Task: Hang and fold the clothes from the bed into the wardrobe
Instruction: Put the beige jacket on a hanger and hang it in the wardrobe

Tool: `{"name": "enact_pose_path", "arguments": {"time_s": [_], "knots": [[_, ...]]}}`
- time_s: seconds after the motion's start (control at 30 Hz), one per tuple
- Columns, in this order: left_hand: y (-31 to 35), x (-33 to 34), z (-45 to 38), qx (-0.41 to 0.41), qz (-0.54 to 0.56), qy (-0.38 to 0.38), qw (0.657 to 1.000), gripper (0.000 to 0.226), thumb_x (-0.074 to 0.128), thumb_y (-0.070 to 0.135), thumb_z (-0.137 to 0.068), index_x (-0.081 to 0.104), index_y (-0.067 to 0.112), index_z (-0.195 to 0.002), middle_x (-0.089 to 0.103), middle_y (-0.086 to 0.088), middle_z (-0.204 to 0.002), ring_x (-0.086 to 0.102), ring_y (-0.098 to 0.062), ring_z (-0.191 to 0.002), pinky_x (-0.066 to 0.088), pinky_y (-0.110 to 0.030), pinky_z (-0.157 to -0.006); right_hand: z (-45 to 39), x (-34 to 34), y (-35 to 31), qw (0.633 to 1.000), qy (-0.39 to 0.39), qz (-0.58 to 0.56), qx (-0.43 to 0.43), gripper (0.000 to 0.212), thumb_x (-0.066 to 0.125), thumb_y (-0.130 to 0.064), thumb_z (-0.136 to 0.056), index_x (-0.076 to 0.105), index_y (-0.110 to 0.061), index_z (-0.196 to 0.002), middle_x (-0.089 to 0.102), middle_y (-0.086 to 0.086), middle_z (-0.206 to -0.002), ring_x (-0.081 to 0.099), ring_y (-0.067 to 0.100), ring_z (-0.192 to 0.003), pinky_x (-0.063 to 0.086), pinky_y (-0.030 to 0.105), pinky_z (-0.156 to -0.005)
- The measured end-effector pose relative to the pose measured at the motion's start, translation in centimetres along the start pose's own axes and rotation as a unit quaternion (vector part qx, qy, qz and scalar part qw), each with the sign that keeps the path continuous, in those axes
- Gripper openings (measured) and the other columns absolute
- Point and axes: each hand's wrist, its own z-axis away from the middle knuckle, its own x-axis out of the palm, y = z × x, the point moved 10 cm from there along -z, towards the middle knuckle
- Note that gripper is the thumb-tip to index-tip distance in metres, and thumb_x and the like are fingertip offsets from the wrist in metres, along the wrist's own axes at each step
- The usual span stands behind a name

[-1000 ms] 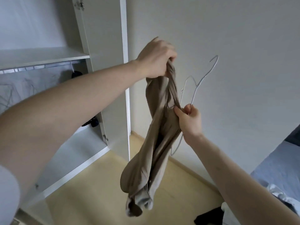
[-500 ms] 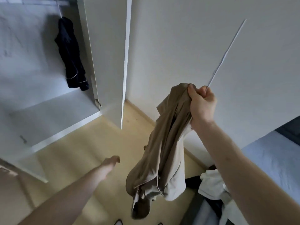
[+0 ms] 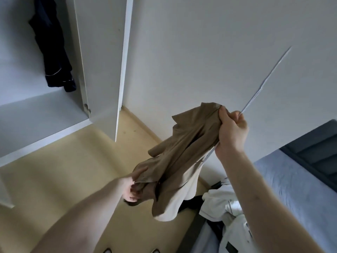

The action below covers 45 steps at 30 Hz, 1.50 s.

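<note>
A tan garment (image 3: 184, 154) hangs bunched in the air in front of the white wall. My right hand (image 3: 231, 130) grips its top end together with a thin white wire hanger (image 3: 268, 77), which sticks up to the right. My left hand (image 3: 132, 187) holds the garment's lower end from the left, fingers curled into the cloth. The open wardrobe (image 3: 43, 114) is at the upper left, with a dark garment (image 3: 52, 50) hanging inside it.
The wardrobe door (image 3: 102, 66) stands open between the wardrobe and the wall. The bed (image 3: 295, 190) with a blue sheet lies at the right, white clothes (image 3: 228, 210) and dark ones piled at its near edge. Yellowish floor (image 3: 63, 176) below.
My left hand let go of the garment's top, dropped low and has now taken hold of its lower end. My right hand keeps the top and hanger; the view tilted down.
</note>
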Motion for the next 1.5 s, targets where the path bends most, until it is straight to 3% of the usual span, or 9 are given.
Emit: {"name": "enact_pose_path", "arguments": {"time_s": [0.27, 0.53, 0.63, 0.77, 0.93, 1.03, 1.13, 1.23, 1.5], "knots": [[8.8, 3.7, 3.7, 0.18, 0.054, 0.045, 0.981, 0.032, 0.067, 0.022, -0.097, 0.068, 0.009, -0.127, 0.073, -0.015, -0.117, 0.067, -0.033, -0.108, 0.055, -0.046, -0.101, -2.4, -3.7, 1.6, 0.997, -0.023, 0.078, -0.004, 0.049, 0.071, -0.016, -0.09, 0.034, -0.029, -0.06, 0.035, -0.008, -0.064, 0.033, 0.01, -0.062, 0.032, 0.029, -0.059], [20.5, 10.0, 21.0, 0.581, -0.316, 0.031, 0.75, 0.025, 0.057, 0.029, -0.101, 0.055, 0.024, -0.126, 0.066, 0.03, -0.106, 0.061, 0.008, -0.104, 0.046, -0.026, -0.099, -2.6, -9.1, 7.4, 0.846, -0.124, 0.518, 0.004, 0.033, 0.065, -0.017, -0.1, 0.054, 0.0, -0.073, 0.063, 0.016, -0.073, 0.067, 0.03, -0.073, 0.054, 0.037, -0.07], [19.7, 14.7, 24.1, 0.595, -0.4, -0.036, 0.697, 0.059, 0.053, 0.027, -0.105, 0.032, 0.026, -0.16, 0.046, 0.017, -0.155, 0.04, 0.002, -0.143, 0.03, -0.02, -0.119, 0.0, -5.3, 7.5, 0.925, -0.155, 0.336, 0.089, 0.043, 0.065, -0.039, -0.099, 0.056, 0.002, -0.092, 0.071, 0.019, -0.102, 0.073, 0.034, -0.094, 0.06, 0.049, -0.087], [15.7, 19.5, 26.0, 0.61, -0.483, -0.092, 0.621, 0.059, 0.05, 0.021, -0.103, 0.033, 0.04, -0.157, 0.052, 0.015, -0.151, 0.051, 0.0, -0.136, 0.043, -0.026, -0.113, 2.0, 0.2, 6.4, 0.95, -0.219, 0.12, 0.186, 0.071, 0.069, -0.064, -0.082, 0.065, 0.0, -0.112, 0.076, 0.012, -0.103, 0.074, 0.026, -0.097, 0.06, 0.048, -0.092], [13.0, 18.4, 27.9, 0.673, -0.474, -0.044, 0.566, 0.025, 0.05, 0.021, -0.102, 0.057, 0.027, -0.125, 0.064, 0.012, -0.096, 0.063, -0.007, -0.087, 0.054, -0.03, -0.081, 1.0, 0.4, 6.4, 0.955, -0.184, 0.127, 0.194, 0.032, 0.065, 0.006, -0.092, 0.048, -0.012, -0.071, 0.052, 0.01, -0.069, 0.057, 0.018, -0.054, 0.052, 0.028, -0.05], [9.1, 15.6, 24.7, 0.623, -0.466, -0.093, 0.621, 0.015, 0.06, 0.04, -0.1, 0.054, 0.035, -0.112, 0.06, 0.008, -0.082, 0.06, -0.009, -0.07, 0.046, -0.019, -0.067, 1.0, 1.1, 6.7, 0.957, -0.2, 0.098, 0.185, 0.041, 0.05, 0.017, -0.093, 0.043, -0.015, -0.07, 0.047, 0.006, -0.066, 0.054, 0.013, -0.047, 0.048, 0.025, -0.044], [6.1, 9.4, 18.3, 0.456, -0.269, -0.172, 0.831, 0.031, 0.077, 0.04, -0.085, 0.065, 0.027, -0.111, 0.072, 0.003, -0.104, 0.071, -0.015, -0.098, 0.053, -0.023, -0.085, 1.8, 2.3, 6.6, 0.958, -0.214, 0.047, 0.185, 0.043, 0.042, 0.022, -0.089, 0.044, -0.015, -0.067, 0.049, 0.005, -0.057, 0.054, 0.014, -0.044, 0.046, 0.024, -0.042], [3.2, 2.8, 10.8, 0.288, -0.065, -0.034, 0.955, 0.048, 0.069, 0.046, -0.069, 0.065, 0.013, -0.104, 0.071, -0.007, -0.111, 0.071, -0.024, -0.1, 0.052, -0.038, -0.094, 2.9, 3.6, 6.5, 0.954, -0.234, 0.012, 0.189, 0.044, 0.04, 0.021, -0.089, 0.043, -0.016, -0.065, 0.048, 0.004, -0.053, 0.052, 0.015, -0.045, 0.044, 0.023, -0.042], [2.5, 7.9, 4.4, 0.172, 0.035, -0.015, 0.984, 0.04, 0.075, 0.041, -0.088, 0.071, 0.011, -0.115, 0.077, -0.007, -0.103, 0.068, -0.02, -0.093, 0.05, -0.031, -0.074, 3.8, 4.5, 3.2, 0.949, -0.284, 0.038, 0.128, 0.044, 0.038, 0.019, -0.09, 0.039, -0.02, -0.069, 0.044, 0.003, -0.063, 0.045, 0.013, -0.055, 0.038, 0.022, -0.049]]}}
